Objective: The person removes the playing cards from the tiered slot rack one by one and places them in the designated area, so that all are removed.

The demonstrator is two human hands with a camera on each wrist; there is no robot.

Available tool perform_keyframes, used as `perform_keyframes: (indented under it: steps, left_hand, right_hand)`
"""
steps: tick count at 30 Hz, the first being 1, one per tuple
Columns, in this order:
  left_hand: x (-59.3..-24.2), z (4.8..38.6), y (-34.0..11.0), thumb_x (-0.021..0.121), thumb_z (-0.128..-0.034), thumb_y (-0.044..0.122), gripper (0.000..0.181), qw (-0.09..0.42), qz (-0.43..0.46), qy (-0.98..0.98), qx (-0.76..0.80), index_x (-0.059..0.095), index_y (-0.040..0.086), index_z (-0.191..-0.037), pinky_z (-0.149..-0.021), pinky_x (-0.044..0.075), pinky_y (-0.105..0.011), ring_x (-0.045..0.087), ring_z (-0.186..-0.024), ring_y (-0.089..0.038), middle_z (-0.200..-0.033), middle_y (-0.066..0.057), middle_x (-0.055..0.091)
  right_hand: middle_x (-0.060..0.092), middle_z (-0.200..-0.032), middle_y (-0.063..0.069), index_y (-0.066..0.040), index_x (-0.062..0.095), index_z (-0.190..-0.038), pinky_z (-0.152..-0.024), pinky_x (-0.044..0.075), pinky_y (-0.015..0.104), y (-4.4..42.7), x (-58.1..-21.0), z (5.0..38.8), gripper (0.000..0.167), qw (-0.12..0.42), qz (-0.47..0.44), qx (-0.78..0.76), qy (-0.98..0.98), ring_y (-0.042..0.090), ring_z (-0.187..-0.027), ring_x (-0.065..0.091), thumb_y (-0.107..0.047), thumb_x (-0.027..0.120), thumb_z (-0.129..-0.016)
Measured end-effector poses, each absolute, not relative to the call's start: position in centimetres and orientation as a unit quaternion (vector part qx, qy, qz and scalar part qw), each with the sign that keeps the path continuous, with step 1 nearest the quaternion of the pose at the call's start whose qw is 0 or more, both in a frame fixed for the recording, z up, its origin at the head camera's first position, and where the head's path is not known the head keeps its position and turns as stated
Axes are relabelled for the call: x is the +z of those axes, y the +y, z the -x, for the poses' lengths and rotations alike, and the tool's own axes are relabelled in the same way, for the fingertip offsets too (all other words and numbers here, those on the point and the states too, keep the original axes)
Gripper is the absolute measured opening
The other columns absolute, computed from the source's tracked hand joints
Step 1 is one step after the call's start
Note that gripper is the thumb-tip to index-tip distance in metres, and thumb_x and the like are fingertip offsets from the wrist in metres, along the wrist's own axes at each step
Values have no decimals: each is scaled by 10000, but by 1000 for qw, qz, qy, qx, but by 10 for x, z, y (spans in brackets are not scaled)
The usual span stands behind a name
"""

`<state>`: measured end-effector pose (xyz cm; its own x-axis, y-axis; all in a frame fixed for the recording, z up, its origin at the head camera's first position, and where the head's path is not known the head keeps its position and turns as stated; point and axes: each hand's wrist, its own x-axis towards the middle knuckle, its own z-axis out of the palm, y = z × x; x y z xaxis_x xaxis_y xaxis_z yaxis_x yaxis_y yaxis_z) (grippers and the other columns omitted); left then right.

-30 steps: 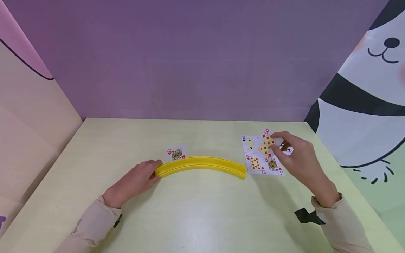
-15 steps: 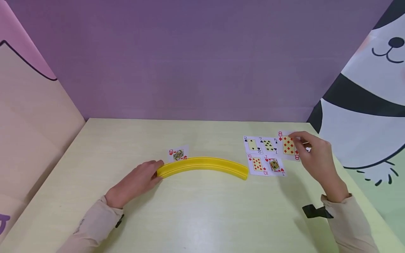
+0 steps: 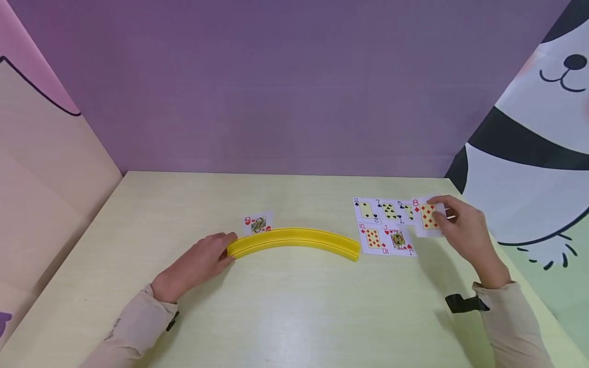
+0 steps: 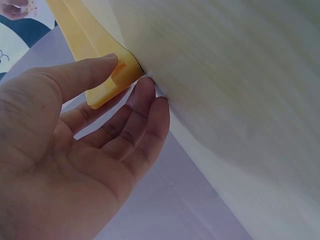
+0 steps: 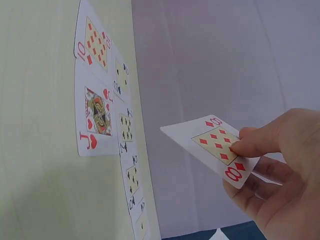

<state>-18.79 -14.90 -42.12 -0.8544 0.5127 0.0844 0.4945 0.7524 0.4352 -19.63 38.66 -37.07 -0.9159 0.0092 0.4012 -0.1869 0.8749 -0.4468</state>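
Note:
My left hand (image 3: 198, 263) pinches the left end of a yellow curved playing-card holder (image 3: 294, 237), thumb on one side and fingers on the other in the left wrist view. A queen of hearts (image 3: 257, 223) shows behind the holder's left part, its lower edge hidden; whether it stands in the slot I cannot tell. At the right, my right hand (image 3: 467, 230) pinches an eight of diamonds (image 3: 429, 217) between thumb and fingers. In the right wrist view this eight of diamonds (image 5: 217, 147) is held off the table, face visible.
Face-up cards lie in two rows right of the holder: a ten of diamonds (image 3: 374, 238) and jack of hearts (image 3: 398, 240) in front, a two (image 3: 366, 209), seven (image 3: 390, 210) and five (image 3: 407, 210) behind. A purple wall (image 3: 294, 92) borders the table's back edge.
The right hand has carried the eight of diamonds rightward, off the middle of the laid cards to their right end, and the card now sits straighter. The left hand and holder stay put.

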Motion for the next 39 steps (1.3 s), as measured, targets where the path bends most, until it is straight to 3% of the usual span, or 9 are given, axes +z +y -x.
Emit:
perform_keyframes:
  steps: [5, 10, 16, 24, 30, 39]
  left_hand:
    - [-421, 188, -149, 752, -880, 73, 225, 19, -268, 936, 226, 585, 62, -1029, -603, 443, -241, 479, -681, -132, -779, 17, 519]
    - [-421, 188, -149, 749, -880, 68, 216, 20, -268, 936, 229, 586, 61, -1022, -607, 444, -244, 479, -684, -132, -780, 17, 518]
    - [-421, 188, -149, 749, -879, 65, 214, 18, -270, 935, 231, 584, 61, -1014, -602, 444, -240, 479, -680, -129, -773, 16, 512]
    - [-421, 189, -150, 744, -883, 65, 209, 19, -271, 934, 231, 586, 64, -1020, -608, 443, -243, 477, -684, -128, -771, 20, 510]
    - [-421, 188, -149, 741, -884, 61, 196, 18, -270, 934, 234, 587, 63, -1005, -600, 436, -240, 474, -674, -128, -763, 17, 507]
    - [-420, 187, -149, 744, -882, 66, 204, 15, -272, 934, 231, 585, 62, -1009, -606, 443, -239, 477, -679, -128, -769, 19, 510]
  right_hand:
    - [545, -881, 129, -46, 670, -1167, -597, 396, 106, 396, -376, 197, 228, 197, -45, 236, -951, 268, -815, 542, -50, 648, -940]
    - [579, -891, 148, -24, 667, -1129, -540, 427, 191, 401, -380, 200, 191, 163, -31, 243, -956, 294, -830, 553, -60, 645, -943]
    - [603, -880, 141, -20, 668, -1098, -517, 396, 247, 411, -391, 204, 169, 120, -26, 244, -962, 234, -759, 509, -51, 653, -933]
    - [661, -1084, 229, -13, 670, -1127, -621, 453, 190, 422, -405, 210, 205, 76, -10, 266, -961, 242, -848, 570, -99, 667, -941]
    - [643, -1162, 242, -6, 658, -1170, -664, 465, 167, 429, -410, 211, 253, 49, -9, 300, -953, 64, -831, 558, -143, 664, -957]
    - [635, -1155, 244, -22, 672, -1157, -696, 439, 217, 430, -420, 214, 235, 19, -13, 263, -965, 298, -923, 551, -116, 674, -941]
